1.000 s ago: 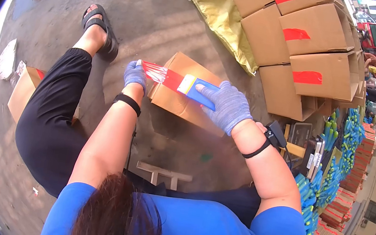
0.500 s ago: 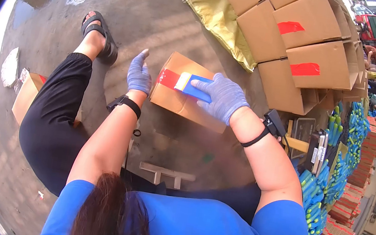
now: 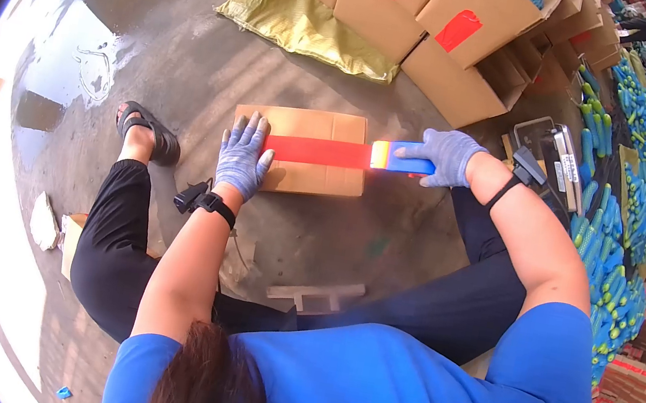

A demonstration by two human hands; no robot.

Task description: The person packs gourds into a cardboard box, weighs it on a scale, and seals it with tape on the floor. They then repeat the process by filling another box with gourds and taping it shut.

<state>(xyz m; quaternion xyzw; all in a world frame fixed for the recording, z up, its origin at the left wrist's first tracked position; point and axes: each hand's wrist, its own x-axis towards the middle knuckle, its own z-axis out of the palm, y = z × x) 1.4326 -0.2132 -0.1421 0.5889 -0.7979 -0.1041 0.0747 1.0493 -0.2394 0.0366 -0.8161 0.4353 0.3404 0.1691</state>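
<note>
A cardboard box (image 3: 311, 121) lies on the wet-looking floor in front of me, its long side running left to right. Red tape (image 3: 318, 152) stretches along the middle of its top to the right edge. My left hand (image 3: 243, 156), in a grey-blue knit glove, rests flat on the box's left end, fingers extended over the tape's start. Just past the right edge, my gloved right hand (image 3: 448, 158) grips a blue tape dispenser (image 3: 408, 165). Its yellow and white front end meets the tape at the edge.
Open cartons with red tape (image 3: 459, 30) are stacked beyond the box, beside a yellow woven sack (image 3: 309, 27). Blue-netted green produce (image 3: 614, 276) lies heaped at right, near a metal-framed device (image 3: 565, 167). A wooden piece (image 3: 316, 293) is on the floor near my legs.
My left hand has come down flat onto the box. My right hand has drawn the dispenser rightward, laying red tape across the top. The box now appears turned level as the view shifted.
</note>
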